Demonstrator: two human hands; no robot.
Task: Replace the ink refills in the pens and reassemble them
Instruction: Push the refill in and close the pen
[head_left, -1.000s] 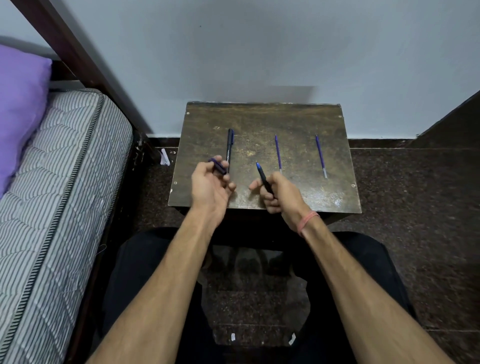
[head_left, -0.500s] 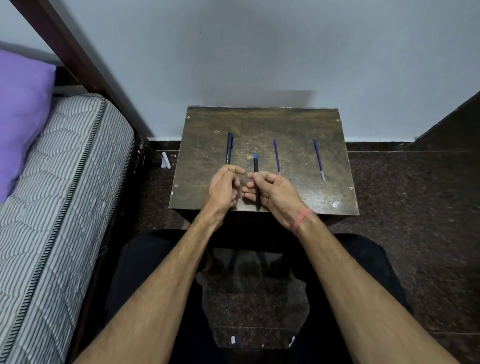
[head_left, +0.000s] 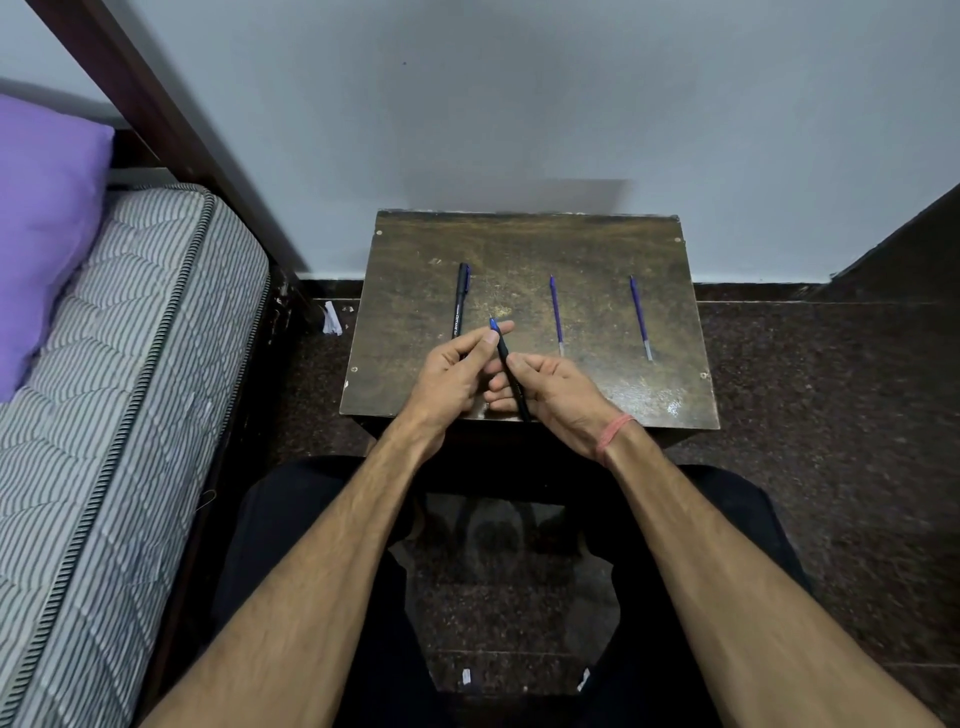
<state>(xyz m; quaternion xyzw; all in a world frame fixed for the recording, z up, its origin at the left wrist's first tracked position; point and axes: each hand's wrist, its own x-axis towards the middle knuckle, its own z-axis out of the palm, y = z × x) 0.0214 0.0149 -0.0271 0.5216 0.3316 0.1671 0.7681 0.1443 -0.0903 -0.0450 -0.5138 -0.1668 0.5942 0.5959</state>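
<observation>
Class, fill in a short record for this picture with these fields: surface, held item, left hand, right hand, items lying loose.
surface: small dark table against the wall
held item: black pen, blue end pointing away
left hand: fingertips pinch the pen's upper part
right hand: grips the pen's lower barrel
items lying loose: capped pen at left; two blue refills at right, apart

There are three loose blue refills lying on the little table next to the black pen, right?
Not quite: the head view shows two loose blue refills on the table, right of the black pen.
</observation>
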